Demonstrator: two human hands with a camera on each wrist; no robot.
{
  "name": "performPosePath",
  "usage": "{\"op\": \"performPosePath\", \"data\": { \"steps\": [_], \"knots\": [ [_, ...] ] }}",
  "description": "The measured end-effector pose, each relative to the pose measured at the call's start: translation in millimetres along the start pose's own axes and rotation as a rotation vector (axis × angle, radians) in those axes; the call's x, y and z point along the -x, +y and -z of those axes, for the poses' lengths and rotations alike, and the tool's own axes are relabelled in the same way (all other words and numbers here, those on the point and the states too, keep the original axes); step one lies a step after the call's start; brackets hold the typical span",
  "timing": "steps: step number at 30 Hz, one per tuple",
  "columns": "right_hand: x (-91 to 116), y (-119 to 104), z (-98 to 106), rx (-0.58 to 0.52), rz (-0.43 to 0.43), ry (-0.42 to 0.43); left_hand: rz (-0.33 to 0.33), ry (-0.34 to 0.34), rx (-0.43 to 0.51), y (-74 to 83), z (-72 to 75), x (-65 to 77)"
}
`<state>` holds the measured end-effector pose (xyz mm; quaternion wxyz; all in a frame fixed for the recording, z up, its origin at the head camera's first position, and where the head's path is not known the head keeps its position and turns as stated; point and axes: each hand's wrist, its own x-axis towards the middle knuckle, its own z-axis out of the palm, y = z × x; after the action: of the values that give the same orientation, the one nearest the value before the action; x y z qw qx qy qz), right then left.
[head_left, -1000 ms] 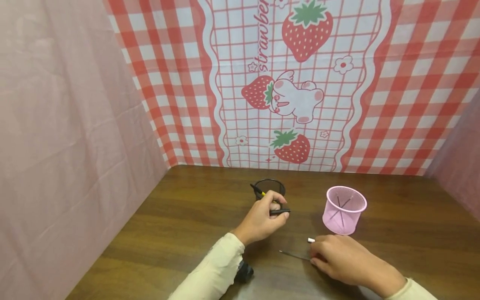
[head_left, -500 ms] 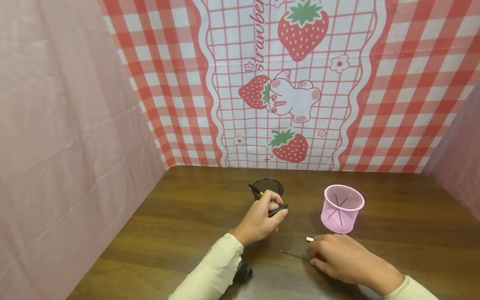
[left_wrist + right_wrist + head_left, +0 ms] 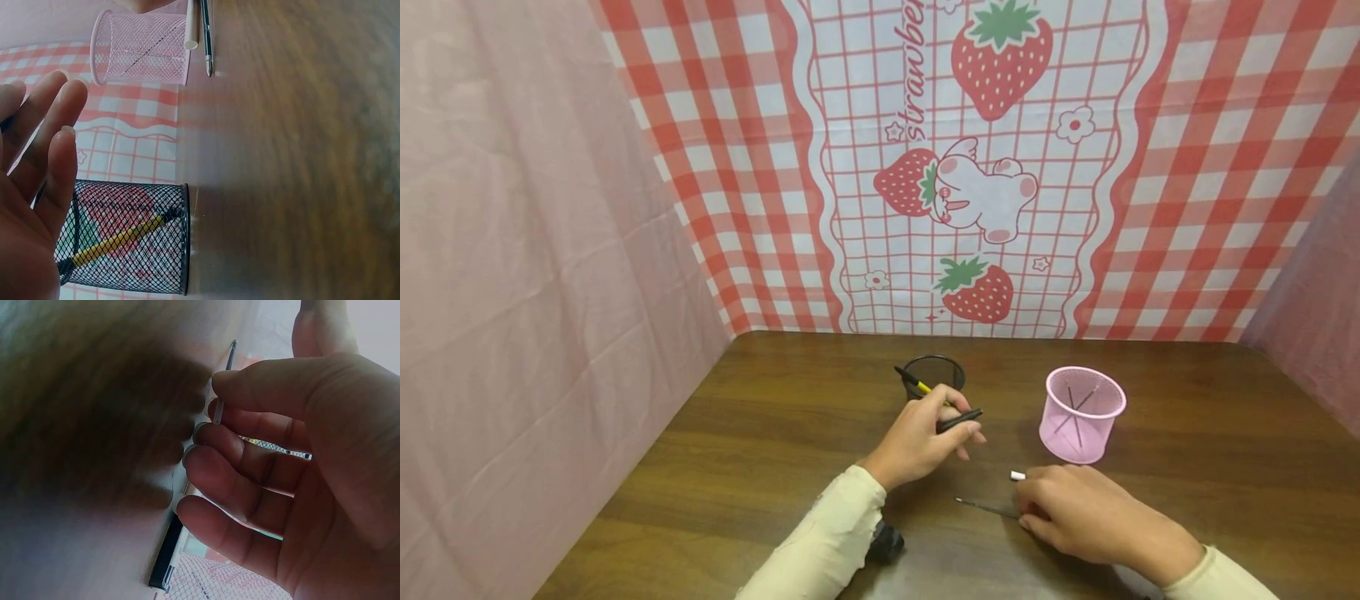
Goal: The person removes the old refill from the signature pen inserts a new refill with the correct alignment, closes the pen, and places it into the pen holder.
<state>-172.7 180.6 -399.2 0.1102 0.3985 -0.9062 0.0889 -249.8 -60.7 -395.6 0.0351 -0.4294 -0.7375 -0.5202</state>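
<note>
My left hand [image 3: 919,440] pinches a black pen [image 3: 961,419] between thumb and fingers, in front of the black mesh pen cup [image 3: 187,237]. Its other fingers are spread in the left wrist view. A yellow and black pen [image 3: 115,242] leans inside that cup. Down at the tabletop, my right hand [image 3: 1086,512] pinches a thin dark pen refill [image 3: 985,507] by its rear end, with the metal tip pointing left. A white pen barrel [image 3: 1017,476] with a black clip end [image 3: 165,550] lies under the right hand's fingers, partly hidden by them.
Behind the right hand stands a pink mesh pen cup [image 3: 1075,437] with thin dark refills [image 3: 1081,412] crossed inside. A red checked strawberry cloth [image 3: 760,225] hangs at the table's back edge, and a pale pink curtain [image 3: 550,275] borders the left.
The black pen has tilted, its right end rising, and the left hand's lower fingers have spread out below it. The right hand and the refill stay about where they were.
</note>
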Motion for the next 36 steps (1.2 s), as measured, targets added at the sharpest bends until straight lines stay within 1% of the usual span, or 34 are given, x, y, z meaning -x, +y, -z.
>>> {"op": "performPosePath", "data": {
  "steps": [6,16,21,25,28,36],
  "knots": [
    [0,0,0,-0.003,-0.007,-0.001,-0.023,0.000,0.024,0.2,-0.7,0.7],
    [0,-1,1,-0.018,-0.032,-0.027,0.022,0.006,0.031,1.3,-1.1,2.8],
    [0,-1,4,-0.061,-0.041,-0.041,0.031,0.005,0.022,1.7,-1.7,2.2],
    [0,1,7,-0.089,-0.047,-0.020,0.037,0.004,-0.009,0.4,-2.4,2.5],
    [0,2,7,-0.087,-0.051,0.000,0.044,0.004,-0.029,0.2,-3.0,2.3],
    [-3,0,11,-0.058,-0.059,0.049,-0.003,-0.007,-0.028,-1.2,-0.9,1.2]
  ]
}}
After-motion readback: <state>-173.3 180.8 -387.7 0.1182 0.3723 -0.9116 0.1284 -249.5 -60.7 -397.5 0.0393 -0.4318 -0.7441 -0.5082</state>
